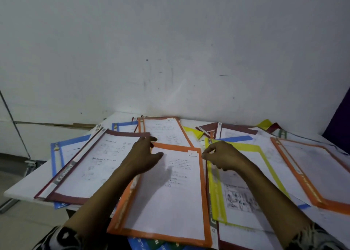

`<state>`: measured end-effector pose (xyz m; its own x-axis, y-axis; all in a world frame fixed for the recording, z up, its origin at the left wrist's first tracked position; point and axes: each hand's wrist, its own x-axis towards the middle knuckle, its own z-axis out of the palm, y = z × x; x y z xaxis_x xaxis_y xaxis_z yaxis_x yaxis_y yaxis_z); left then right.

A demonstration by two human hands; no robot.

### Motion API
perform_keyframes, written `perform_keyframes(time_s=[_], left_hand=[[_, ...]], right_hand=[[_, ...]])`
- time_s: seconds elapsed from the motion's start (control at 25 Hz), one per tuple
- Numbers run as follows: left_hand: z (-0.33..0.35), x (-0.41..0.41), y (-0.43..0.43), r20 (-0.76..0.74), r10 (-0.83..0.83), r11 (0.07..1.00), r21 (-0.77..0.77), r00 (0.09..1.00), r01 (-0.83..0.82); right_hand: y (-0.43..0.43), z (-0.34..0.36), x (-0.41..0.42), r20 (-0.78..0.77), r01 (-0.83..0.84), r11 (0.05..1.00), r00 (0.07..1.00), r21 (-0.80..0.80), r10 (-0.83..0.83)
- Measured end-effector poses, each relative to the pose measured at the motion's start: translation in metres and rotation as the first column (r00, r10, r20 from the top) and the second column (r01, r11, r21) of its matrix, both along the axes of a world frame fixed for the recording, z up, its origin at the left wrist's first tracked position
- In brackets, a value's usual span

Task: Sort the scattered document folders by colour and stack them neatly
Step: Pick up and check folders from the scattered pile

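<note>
**Both hands at the far end of the near orange folder**

Two patterned sleeves (62,238) enter at the near edge, and both forearms reach forward over a counter (22,185) covered in overlapping folders. Nearest, in the middle, lies an orange folder (170,202) with a printed white sheet inside.

The left hand (144,155) rests at this folder's far left corner. Its fingers (151,138) are straight and spread wide, and the thumb points right across the sheet.

The right hand (223,155) sits at the far right corner with its fingers curled. Forefinger and thumb are drawn narrow together right at the folder's edge. Whether they actually hold the edge cannot be told.

Just right of the orange folder, under the right forearm, lies a yellow folder (216,196). Further right is a second orange folder (312,174). To the left, a maroon folder (91,164) lies at an angle on top of a blue folder (56,155), which juts over the counter's left edge.

Further back, a third orange folder (166,132) lies behind the near one, with another blue folder (123,126) to its left. At the far right is another maroon folder (233,130), with more yellow and blue edges showing around it. Behind everything stands a scuffed white wall (170,41).
</note>
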<state>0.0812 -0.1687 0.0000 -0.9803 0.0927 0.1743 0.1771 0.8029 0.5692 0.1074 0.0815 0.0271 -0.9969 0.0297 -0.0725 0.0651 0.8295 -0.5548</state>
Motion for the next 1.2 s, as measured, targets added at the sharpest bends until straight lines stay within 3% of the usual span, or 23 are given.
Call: perform_keyframes(time_s=[0.12,0.28,0.4,0.6,0.72,0.84,0.96,1.12,1.2], left_hand=[[0.001,-0.057,0.018,0.095,-0.036,0.998,-0.044,0.995,0.04],[-0.033,-0.114,0.006,0.12,0.191,0.97,-0.175,0.974,-0.169],[-0.055,-0.147,-0.016,0.056,0.297,0.945,-0.161,0.953,-0.285],[-0.053,-0.202,-0.038,0.224,0.397,0.886,0.157,0.89,-0.435],[-0.048,-0.23,-0.039,0.255,0.398,0.853,0.251,0.881,-0.458],[-0.042,-0.246,-0.035,0.335,0.374,0.763,0.419,0.865,-0.492],[-0.032,-0.255,-0.029,0.32,0.282,0.766,0.492,0.905,-0.413],[0.003,-0.245,-0.002,0.148,0.146,0.782,0.588,0.978,-0.205],[0.025,-0.231,0.014,0.061,0.084,0.801,0.59,0.995,-0.103]], right_hand=[[0.002,0.016,-0.048,0.14,0.027,0.998,0.99,-0.057,-0.019],[-0.003,0.006,-0.118,0.212,0.155,0.971,0.971,-0.184,-0.115],[-0.013,-0.02,-0.166,0.176,0.14,0.987,0.977,-0.081,-0.124],[-0.038,-0.081,-0.193,0.093,0.115,0.979,0.987,0.166,-0.132],[-0.034,-0.1,-0.204,0.062,0.163,0.982,0.984,0.093,-0.169],[-0.03,-0.107,-0.208,0.045,0.159,0.987,0.986,0.037,-0.161],[-0.032,-0.11,-0.209,0.027,0.166,0.985,0.985,0.04,-0.168],[-0.032,-0.11,-0.211,0.023,0.205,0.979,0.978,0.0,-0.205],[-0.033,-0.11,-0.212,0.038,0.25,0.956,0.968,-0.156,-0.247]])
